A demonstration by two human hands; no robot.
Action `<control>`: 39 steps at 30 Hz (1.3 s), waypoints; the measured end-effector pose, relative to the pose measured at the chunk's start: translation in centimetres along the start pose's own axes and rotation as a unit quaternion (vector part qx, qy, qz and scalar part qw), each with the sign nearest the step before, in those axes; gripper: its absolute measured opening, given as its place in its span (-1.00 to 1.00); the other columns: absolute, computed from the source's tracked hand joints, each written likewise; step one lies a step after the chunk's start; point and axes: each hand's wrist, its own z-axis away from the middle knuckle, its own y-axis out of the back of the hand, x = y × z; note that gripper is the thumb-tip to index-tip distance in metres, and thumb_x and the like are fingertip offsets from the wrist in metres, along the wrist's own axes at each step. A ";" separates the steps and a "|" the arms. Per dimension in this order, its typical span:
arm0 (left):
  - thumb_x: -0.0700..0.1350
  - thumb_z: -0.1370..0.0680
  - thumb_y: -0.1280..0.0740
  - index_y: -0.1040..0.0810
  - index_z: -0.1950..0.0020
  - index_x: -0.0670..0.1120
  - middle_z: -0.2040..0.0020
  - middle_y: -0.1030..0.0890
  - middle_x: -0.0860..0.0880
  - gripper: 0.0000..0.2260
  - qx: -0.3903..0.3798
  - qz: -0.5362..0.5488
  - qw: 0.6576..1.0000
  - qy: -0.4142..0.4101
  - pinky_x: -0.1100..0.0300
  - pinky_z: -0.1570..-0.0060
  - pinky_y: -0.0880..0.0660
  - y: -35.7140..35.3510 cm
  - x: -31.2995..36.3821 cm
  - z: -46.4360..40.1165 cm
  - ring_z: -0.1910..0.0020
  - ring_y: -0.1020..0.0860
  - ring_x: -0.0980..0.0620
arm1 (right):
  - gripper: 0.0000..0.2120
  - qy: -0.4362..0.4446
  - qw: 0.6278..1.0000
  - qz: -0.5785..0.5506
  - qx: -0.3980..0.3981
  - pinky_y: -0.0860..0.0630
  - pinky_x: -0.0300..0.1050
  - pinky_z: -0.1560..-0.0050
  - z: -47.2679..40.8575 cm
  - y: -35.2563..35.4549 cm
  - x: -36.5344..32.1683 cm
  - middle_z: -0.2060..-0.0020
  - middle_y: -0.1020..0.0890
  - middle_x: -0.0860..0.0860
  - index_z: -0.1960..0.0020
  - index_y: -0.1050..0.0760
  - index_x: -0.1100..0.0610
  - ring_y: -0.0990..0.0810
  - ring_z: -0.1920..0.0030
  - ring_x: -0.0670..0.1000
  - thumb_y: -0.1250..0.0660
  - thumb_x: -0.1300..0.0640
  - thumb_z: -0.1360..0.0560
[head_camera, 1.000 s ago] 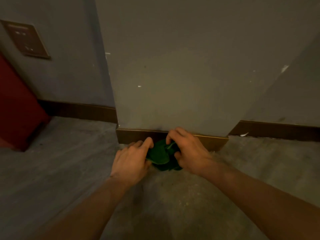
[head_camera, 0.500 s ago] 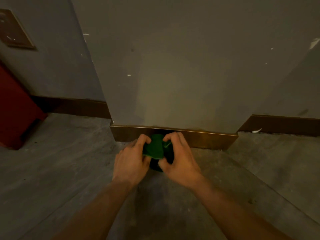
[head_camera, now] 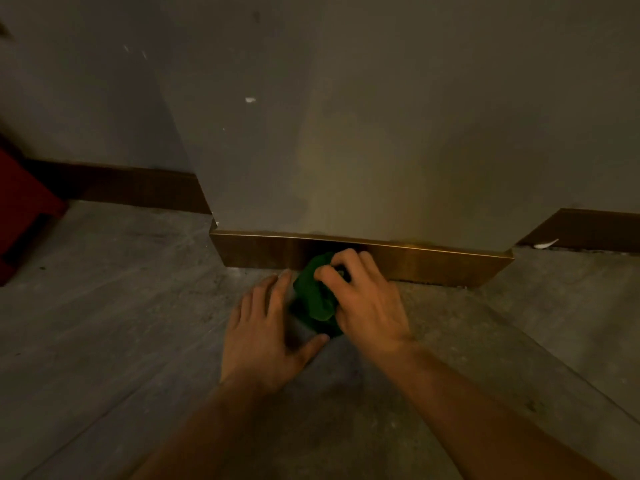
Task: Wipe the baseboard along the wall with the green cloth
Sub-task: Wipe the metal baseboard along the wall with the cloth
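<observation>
Down at the foot of the wall [head_camera: 381, 133], the right hand [head_camera: 367, 299] is curled shut around the cloth [head_camera: 313, 296], with the fingers [head_camera: 341, 263] bent over the top of it. The cloth is bunched into a ball, and I think that is so it fits in one hand and pushes hard on one spot. Its top end is touching the shiny baseboard [head_camera: 433, 263], near the middle of the front strip, and its bottom end rests on the floor [head_camera: 121, 306]. The left hand [head_camera: 266, 334] is open and flat, fingers spread, just beside the cloth. Its thumb reaches under the cloth's low edge, but it grips nothing. It looks like it is there to hold the person steady while they bend low. Counting now: two hands, one cloth, and three bits of baseboard, one bright in front and one dark piece [head_camera: 138, 187] on each side, farther back. One red thing [head_camera: 20, 209] sits at the far left; I cannot tell what it is.
</observation>
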 end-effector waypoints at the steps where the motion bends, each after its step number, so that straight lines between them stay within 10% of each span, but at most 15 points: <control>1: 0.58 -0.37 -0.18 -0.01 -0.61 0.05 -0.55 -0.21 -0.05 -0.01 -0.007 -0.012 1.000 0.002 -0.12 -0.50 -0.22 -0.6 -0.1 0.2 -0.51 -0.19 -0.06 | -0.46 0.019 1.000 0.020 -0.010 -0.41 -0.13 0.37 -0.1 -0.2 -0.1 -0.11 -0.47 0.13 -0.16 -0.39 0.04 -0.44 -0.04 0.16 -0.51 0.23 -0.26; 8: 0.68 -0.30 -0.02 0.10 -0.63 -0.11 -0.66 0.06 -0.13 0.17 -0.037 -0.051 0.997 0.041 -0.10 -0.59 0.13 -3.4 0.0 0.2 -0.62 0.19 -0.06 | -0.44 0.079 0.987 0.114 -0.080 -0.52 0.17 0.04 -0.9 -2.2 -0.8 -0.24 -0.48 0.16 -0.20 -0.42 0.02 -0.43 -0.18 0.27 -0.53 0.14 -0.25; 16: 0.64 -0.36 -0.02 0.08 -0.63 -0.17 -0.65 0.06 -0.17 0.13 -0.044 -0.085 0.995 0.022 -0.15 -0.58 0.06 -3.9 -0.2 0.2 -0.62 0.19 -0.07 | -0.33 0.149 0.957 0.204 -0.140 -0.44 0.20 -0.11 -0.7 -3.8 1.6 -0.38 -0.32 0.21 -0.49 -0.22 0.18 -0.30 -0.31 0.32 -0.31 0.16 -0.41; 28: 0.66 -0.34 0.02 0.15 -0.63 -0.12 -0.65 0.15 -0.11 0.14 -0.051 -0.071 0.996 0.027 -0.11 -0.58 0.14 -3.9 -0.3 0.2 -0.60 0.27 -0.01 | -0.75 0.165 0.930 0.288 -0.158 -0.52 0.01 0.27 -2.0 -2.8 1.2 -0.27 -0.40 0.12 -0.22 -0.52 0.19 -0.45 -0.06 0.23 -0.26 0.24 -0.56; 39: 0.66 -0.34 0.00 0.12 -0.63 -0.12 -0.65 0.09 -0.13 0.14 -0.047 -0.078 0.996 0.027 -0.14 -0.58 0.09 -3.7 -0.2 0.2 -0.61 0.24 -0.03 | -0.60 0.120 0.925 0.303 -0.198 -0.43 -0.03 0.33 -0.1 -0.6 3.6 -0.29 -0.28 0.16 -0.29 -0.48 0.24 -0.37 -0.09 0.26 -0.39 0.29 -0.46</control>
